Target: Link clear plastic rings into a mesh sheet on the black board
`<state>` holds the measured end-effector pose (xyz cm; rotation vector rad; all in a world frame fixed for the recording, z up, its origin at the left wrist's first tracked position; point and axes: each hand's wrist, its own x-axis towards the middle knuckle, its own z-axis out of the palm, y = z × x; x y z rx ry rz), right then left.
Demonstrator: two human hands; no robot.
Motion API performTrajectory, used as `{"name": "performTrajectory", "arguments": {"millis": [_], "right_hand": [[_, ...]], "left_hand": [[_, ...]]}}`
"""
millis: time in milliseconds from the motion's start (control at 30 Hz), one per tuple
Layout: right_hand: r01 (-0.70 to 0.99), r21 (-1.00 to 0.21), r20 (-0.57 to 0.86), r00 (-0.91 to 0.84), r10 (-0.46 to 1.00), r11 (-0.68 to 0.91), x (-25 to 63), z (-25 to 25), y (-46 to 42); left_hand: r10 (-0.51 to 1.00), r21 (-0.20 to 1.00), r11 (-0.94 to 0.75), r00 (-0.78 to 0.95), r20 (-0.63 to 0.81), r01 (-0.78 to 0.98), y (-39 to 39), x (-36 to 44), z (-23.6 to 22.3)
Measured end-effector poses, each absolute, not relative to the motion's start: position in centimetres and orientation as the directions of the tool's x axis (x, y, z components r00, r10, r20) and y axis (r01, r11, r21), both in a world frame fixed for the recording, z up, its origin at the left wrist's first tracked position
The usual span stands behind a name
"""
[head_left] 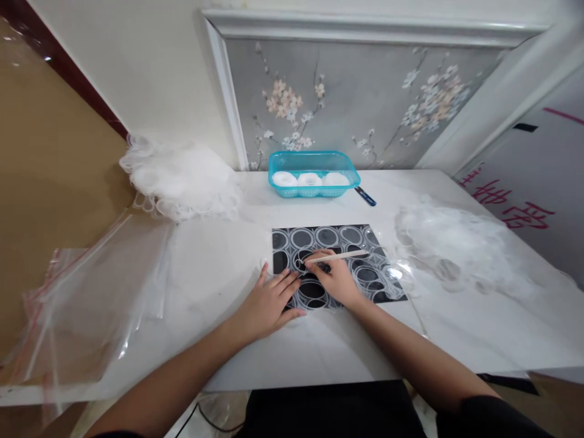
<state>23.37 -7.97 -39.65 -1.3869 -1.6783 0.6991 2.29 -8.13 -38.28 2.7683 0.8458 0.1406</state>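
On the sheet [314, 291], left hand [271, 302] spreads past its edge; right hand [336, 278] pinches a stick [344, 256]; basket [314, 193] stands apart.

Left fingers [291, 288] flat and apart

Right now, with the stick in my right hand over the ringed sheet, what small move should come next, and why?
Perhaps nudge the pale stick lightly along the nearest outline on the ringed sheet: the right hand grips it near its left end, which points at those outlines, and the left hand lies spread over the sheet's near-left edge, likely steadying it. Tip contact is unclear.
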Motion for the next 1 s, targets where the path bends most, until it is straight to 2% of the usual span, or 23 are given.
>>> {"name": "performTrajectory", "arguments": {"millis": [200,433,533,667,767,833,900,1000], "right_hand": [[0.505,-0.814,0.271,-0.106,0.957,0.287,23.4,-39.5,-8.1],[0.704,-0.637,0.335,-0.114,0.935,0.314,23.0,-40.3,-8.2],[0.671,-0.673,0.318,-0.118,0.941,0.311,23.1,-40.1,-8.1],[0.408,-0.876,0.275,-0.015,0.961,0.257,23.3,-39.0,-7.9],[0.055,-0.986,0.162,0.038,0.986,0.160,23.3,-37.6,-8.1],[-0.223,-0.973,0.067,0.000,0.998,0.065,23.2,-36.7,-8.2],[-0.434,-0.900,-0.013,-0.062,0.998,-0.039,23.1,-36.0,-8.4],[-0.572,-0.807,-0.105,-0.109,0.989,-0.148,23.3,-35.9,-8.5]], "left_hand": [[0.554,0.284,-0.802,0.832,0.025,0.526,-7.9,2.0,-38.3],[0.541,0.329,-0.794,0.841,-0.001,0.511,-7.4,1.6,-37.7],[0.546,0.337,-0.791,0.838,0.012,0.510,-7.3,1.5,-37.8],[0.606,0.433,-0.744,0.787,0.115,0.510,-7.2,1.5,-37.8],[0.734,0.573,-0.645,0.619,0.279,0.506,-6.6,2.2,-36.8],[0.813,0.678,-0.549,0.498,0.300,0.488,-6.0,3.0,-35.5],[0.849,0.754,-0.467,0.474,0.234,0.463,-5.4,4.0,-34.0],[0.837,0.811,-0.393,0.533,0.121,0.433,-4.4,5.4,-32.6]]}}
